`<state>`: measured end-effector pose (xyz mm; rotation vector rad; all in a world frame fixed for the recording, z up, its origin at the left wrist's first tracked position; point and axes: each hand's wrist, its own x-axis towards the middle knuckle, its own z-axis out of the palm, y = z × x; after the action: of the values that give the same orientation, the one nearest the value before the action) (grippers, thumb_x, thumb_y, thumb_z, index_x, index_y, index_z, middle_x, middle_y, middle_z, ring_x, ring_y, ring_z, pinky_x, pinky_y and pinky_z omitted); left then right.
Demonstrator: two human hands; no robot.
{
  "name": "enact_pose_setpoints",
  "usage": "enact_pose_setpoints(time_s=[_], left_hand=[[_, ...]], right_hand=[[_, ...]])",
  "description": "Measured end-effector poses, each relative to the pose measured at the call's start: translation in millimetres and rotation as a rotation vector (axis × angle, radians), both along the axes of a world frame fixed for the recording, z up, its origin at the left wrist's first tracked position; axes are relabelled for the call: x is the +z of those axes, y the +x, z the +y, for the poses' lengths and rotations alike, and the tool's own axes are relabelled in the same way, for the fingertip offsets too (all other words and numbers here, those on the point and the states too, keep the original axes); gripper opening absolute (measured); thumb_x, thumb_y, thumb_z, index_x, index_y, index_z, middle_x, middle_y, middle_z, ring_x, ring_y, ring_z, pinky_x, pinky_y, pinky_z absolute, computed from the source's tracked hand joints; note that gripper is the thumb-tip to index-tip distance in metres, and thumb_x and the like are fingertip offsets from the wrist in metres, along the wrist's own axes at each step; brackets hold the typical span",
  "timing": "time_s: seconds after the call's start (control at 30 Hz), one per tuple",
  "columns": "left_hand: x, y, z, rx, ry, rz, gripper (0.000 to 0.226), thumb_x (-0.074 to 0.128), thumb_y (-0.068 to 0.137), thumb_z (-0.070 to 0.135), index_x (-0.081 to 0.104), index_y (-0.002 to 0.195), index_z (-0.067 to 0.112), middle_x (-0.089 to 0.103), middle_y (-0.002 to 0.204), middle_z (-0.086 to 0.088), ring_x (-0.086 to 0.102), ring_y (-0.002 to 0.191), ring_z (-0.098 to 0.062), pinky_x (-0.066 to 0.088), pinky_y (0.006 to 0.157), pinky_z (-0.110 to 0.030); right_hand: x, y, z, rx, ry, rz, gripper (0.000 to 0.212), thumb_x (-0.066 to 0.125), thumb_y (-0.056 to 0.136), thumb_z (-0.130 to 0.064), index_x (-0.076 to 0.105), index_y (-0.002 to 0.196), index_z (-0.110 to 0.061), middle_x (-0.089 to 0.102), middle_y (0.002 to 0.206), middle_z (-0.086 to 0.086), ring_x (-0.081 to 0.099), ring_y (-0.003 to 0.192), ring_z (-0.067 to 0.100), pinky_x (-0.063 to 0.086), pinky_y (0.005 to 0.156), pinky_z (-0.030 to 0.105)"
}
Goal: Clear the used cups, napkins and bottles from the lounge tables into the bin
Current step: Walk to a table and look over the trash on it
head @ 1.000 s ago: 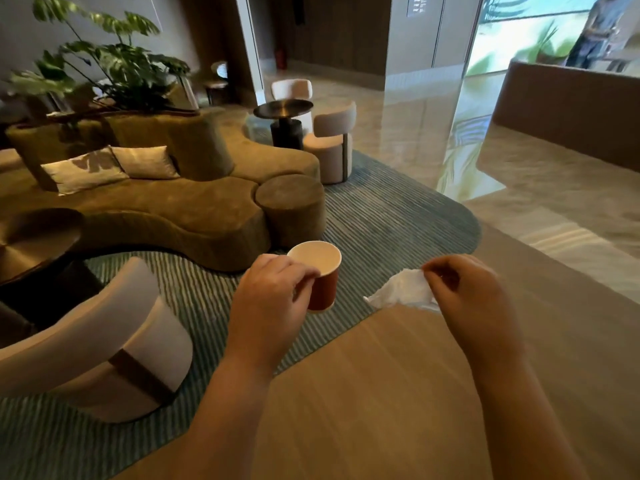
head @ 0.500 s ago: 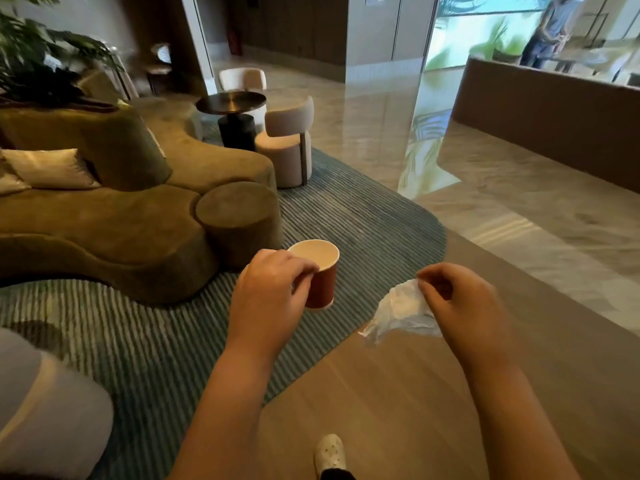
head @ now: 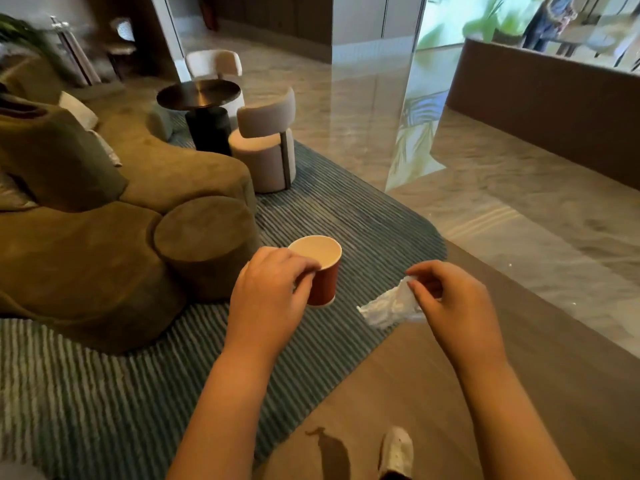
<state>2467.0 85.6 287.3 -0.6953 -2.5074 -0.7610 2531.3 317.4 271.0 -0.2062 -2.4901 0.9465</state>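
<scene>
Olive sofa [head: 86,265] is seen far left on a striped rug [head: 86,393]. A dark round side table [head: 199,93] is set beyond it, with a pale chair [head: 266,143] just beside.

The red paper cup [head: 323,271] is gripped by the left hand [head: 266,299], with the fingers curled round the upper wall near the rim. The cup is held upright in the air over the rug, mouth up, probably so that dregs are not spilled. Whether liquid is inside cannot be told.

The crumpled white napkin [head: 388,306] is pinched between thumb and forefinger of the right hand [head: 453,306], with the other fingers loosely curled. It hangs at the left of that hand, above the rug's edge. The light pinch is judged a way to limit contact with used paper.

Cup and napkin are held apart, one per hand. A white shoe [head: 396,452] is seen low on the wood floor. No bin is in view, so a carry stage is judged and the drop is not yet done.
</scene>
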Motion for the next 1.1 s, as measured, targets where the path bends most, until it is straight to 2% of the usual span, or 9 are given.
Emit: enact_pose_setpoints(time_s=[0.17,0.3,0.43,0.6,0.83,0.9,1.0,1.1], left_hand=[[-5,-84,34,0.107,0.025,-0.014,0.016,0.072,0.08,0.016,0.07,0.096,0.02,0.067,0.092,0.005,0.055,0.091,-0.015,0.047,0.078,-0.033],[-4,-170,87,0.136,-0.012,-0.027,0.015,0.071,0.081,0.017,0.07,0.095,0.021,0.066,0.092,0.006,0.055,0.091,-0.015,0.048,0.078,-0.035],[11,-262,149,0.186,-0.023,-0.008,0.016,0.071,0.08,0.016,0.07,0.095,0.022,0.066,0.092,0.006,0.054,0.091,-0.014,0.046,0.077,-0.032],[15,-354,210,0.193,-0.025,-0.045,0.017,0.069,0.082,0.018,0.07,0.098,0.024,0.065,0.092,0.009,0.053,0.09,-0.011,0.046,0.076,-0.03],[1,-459,243,0.224,-0.046,-0.112,0.018,0.069,0.083,0.021,0.069,0.1,0.027,0.065,0.096,0.012,0.053,0.094,-0.009,0.046,0.08,-0.03],[-2,-492,248,0.226,-0.046,-0.109,0.018,0.068,0.083,0.021,0.069,0.1,0.026,0.065,0.096,0.011,0.053,0.095,-0.009,0.046,0.08,-0.031],[-9,-566,256,0.249,-0.014,-0.111,0.017,0.069,0.083,0.019,0.069,0.099,0.026,0.066,0.096,0.011,0.054,0.094,-0.011,0.047,0.079,-0.034],[-12,-646,263,0.254,0.02,-0.119,0.018,0.069,0.084,0.02,0.07,0.101,0.026,0.066,0.097,0.011,0.053,0.095,-0.01,0.045,0.08,-0.03]], right_hand=[[-8,-105,48,0.062,-0.018,-0.044,0.012,0.065,0.087,-0.013,0.068,0.096,-0.02,0.065,0.087,-0.01,0.06,0.08,-0.002,0.045,0.067,0.008],[-6,-197,99,0.092,-0.044,-0.031,0.011,0.065,0.086,-0.014,0.068,0.095,-0.021,0.066,0.086,-0.01,0.06,0.078,-0.002,0.044,0.066,0.008],[4,-289,157,0.137,-0.048,-0.052,0.01,0.064,0.088,-0.016,0.068,0.095,-0.021,0.065,0.088,-0.012,0.06,0.079,-0.002,0.047,0.068,0.011],[13,-386,218,0.15,-0.052,-0.036,0.011,0.064,0.088,-0.015,0.068,0.097,-0.021,0.065,0.09,-0.011,0.06,0.082,-0.001,0.045,0.072,0.008],[-6,-505,251,0.187,-0.101,-0.103,0.012,0.064,0.088,-0.013,0.069,0.097,-0.018,0.065,0.09,-0.009,0.061,0.082,0.002,0.052,0.077,0.024],[-10,-542,256,0.198,-0.096,-0.1,0.012,0.064,0.088,-0.012,0.069,0.096,-0.018,0.066,0.09,-0.008,0.061,0.081,0.001,0.051,0.076,0.021],[-13,-614,261,0.197,-0.064,-0.111,0.012,0.064,0.087,-0.013,0.069,0.095,-0.021,0.066,0.087,-0.009,0.06,0.079,-0.001,0.045,0.07,0.008],[-8,-693,266,0.196,-0.029,-0.114,0.011,0.065,0.087,-0.013,0.069,0.094,-0.021,0.066,0.086,-0.009,0.06,0.077,0.0,0.044,0.067,0.008]])
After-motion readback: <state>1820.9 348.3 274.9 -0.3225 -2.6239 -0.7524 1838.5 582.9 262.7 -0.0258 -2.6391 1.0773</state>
